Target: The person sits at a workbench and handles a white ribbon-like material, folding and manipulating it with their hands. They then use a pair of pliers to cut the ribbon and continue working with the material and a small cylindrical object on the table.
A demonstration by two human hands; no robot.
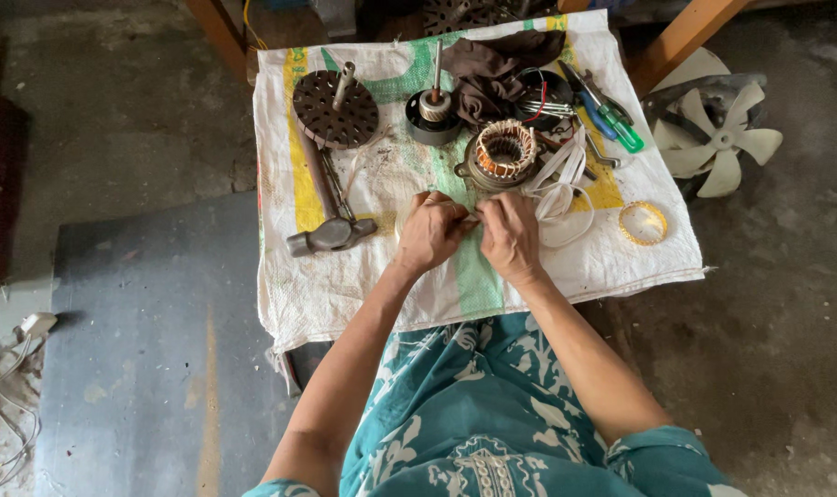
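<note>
— What covers the table?
— A woven plastic sack, white with a coarse, slightly shiny weave.
— And the parts?
— The stator shows glossy copper windings in dull grey metal; the hammer head is matt, worn steel.
— The rest?
— A brown cloth, soft and matt; a smooth green plastic screwdriver handle; rough concrete floor.

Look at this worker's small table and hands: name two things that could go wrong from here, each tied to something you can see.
1. Both hands, left hand and right hand, pull at thin white strands that run to the stator; a hard tug might drag it or strain its copper windings.
2. The hammer lies close beside the left hand, near the table's side edge; a bump of the elbow could perhaps knock it off.
</note>
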